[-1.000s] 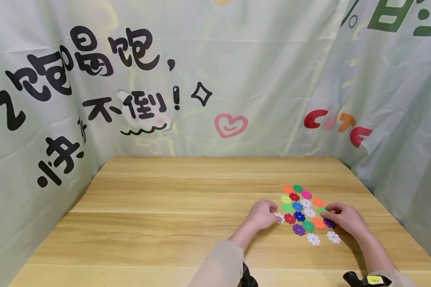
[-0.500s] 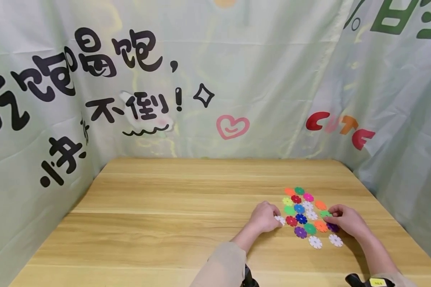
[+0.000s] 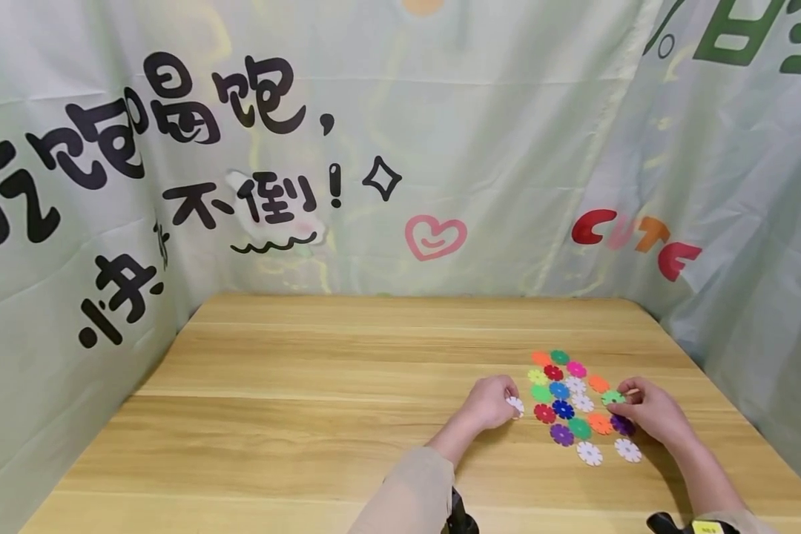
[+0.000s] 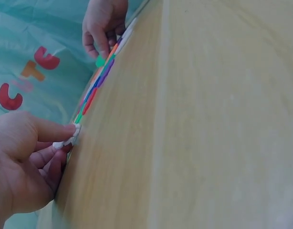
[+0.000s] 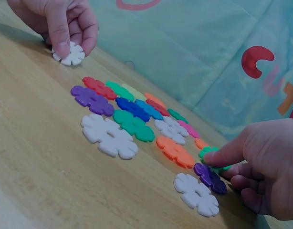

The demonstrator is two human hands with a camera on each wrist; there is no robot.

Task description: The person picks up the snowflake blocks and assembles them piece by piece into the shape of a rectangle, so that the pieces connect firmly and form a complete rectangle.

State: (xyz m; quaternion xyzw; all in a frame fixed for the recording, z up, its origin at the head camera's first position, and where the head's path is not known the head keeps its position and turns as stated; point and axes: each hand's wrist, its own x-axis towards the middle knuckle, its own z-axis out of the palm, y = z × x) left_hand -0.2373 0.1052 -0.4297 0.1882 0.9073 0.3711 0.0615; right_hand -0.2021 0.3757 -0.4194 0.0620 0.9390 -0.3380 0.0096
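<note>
Between its thumb and fingers my left hand [image 3: 490,402] pinches a white notched plastic disc [image 5: 70,55], tilted up at the left of a flat group of such discs. At the group's right side, my right hand [image 3: 654,411] pinches a light green notched disc [image 3: 612,398] by its edge. A purple disc [image 5: 210,178] lies just under the right hand's fingers. Nearer the front are two white discs, one on the left [image 5: 109,136] and one on the right [image 5: 196,194]. Red [image 3: 544,413], dark blue [image 3: 564,409] and orange [image 3: 600,423] discs lie between the hands.
The wooden table [image 3: 274,415] spreads far to the left of the discs. Printed cloth [image 3: 494,148] hangs behind it and along both sides. A black strap [image 3: 462,515] sits at the left wrist, below a light sleeve [image 3: 410,489].
My left hand has drawn the white disc slightly left, away from the red one, and tipped it up. The light green disc now shows more fully in my right hand, drawn slightly right.
</note>
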